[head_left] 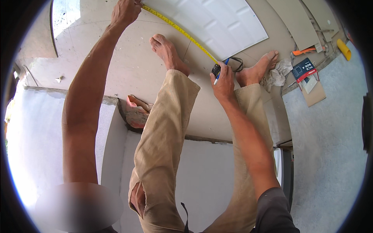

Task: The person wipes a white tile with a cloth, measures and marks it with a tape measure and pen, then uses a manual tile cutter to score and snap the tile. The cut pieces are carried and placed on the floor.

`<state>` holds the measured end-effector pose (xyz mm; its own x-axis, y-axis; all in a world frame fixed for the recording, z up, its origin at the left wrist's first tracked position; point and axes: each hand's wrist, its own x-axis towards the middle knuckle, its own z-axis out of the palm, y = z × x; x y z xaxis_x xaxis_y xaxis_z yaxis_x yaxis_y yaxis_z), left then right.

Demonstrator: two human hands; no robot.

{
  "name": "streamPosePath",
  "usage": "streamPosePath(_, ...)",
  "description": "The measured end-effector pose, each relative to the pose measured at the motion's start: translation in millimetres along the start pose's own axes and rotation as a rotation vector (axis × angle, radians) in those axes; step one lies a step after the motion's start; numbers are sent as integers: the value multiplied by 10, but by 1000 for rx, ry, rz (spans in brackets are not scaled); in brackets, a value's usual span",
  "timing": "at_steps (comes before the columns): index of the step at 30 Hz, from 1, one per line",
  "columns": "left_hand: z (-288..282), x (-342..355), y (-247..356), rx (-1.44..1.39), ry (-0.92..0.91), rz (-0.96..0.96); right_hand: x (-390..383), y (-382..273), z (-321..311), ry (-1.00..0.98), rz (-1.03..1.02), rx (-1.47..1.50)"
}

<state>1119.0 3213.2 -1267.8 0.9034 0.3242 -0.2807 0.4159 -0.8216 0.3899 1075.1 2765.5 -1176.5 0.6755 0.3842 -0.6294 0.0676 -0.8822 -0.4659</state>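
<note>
A yellow tape measure blade (179,30) is stretched along the near edge of a white embossed panel (221,27) on the tiled floor. At the blade's far left end, my left hand (126,14) is closed with its fingertips on the tape. My right hand (224,83) grips the black tape measure case (216,70) at the other end, near the panel's right corner. A white and blue pen or marker (217,79) is held in the same hand, beside the case. A thin dark cord (237,62) loops just past those fingers.
My bare feet (167,52) stand on the tiles. To the right lie crumpled paper (279,73), an orange-handled tool (304,51), a dark blue and red box (305,70) and a yellow tube (344,49). Flat beige boards (293,23) are at far right; a torn bag (136,112) is near left.
</note>
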Motion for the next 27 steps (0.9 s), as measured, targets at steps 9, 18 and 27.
streamPosePath(9,-4,6,91,-23,-25,-106,23,11,159,105,51,-43)
streamPosePath(18,-91,23,77,-35,-44,-117,36,39,297,119,10,-79)
streamPosePath(27,-98,33,102,25,-80,-159,-5,-22,160,298,-148,-143)
